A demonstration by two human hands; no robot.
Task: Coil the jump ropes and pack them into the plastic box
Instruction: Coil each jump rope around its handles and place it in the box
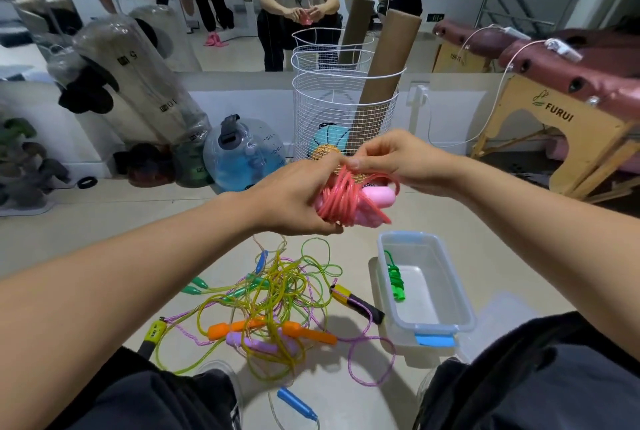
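Left hand grips pink jump rope, handles lying crosswise.

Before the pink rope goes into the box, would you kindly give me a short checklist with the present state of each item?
1. Pink jump rope coiled into a bundle: ok.
2. Left hand grips the bundle: ok.
3. Loose end secured by the right hand: cannot tell.
4. Plastic box open, lid off: ok.
5. Room in the box beside the green rope: ok.
6. Other ropes done: not ok, a tangled pile lies on the floor.
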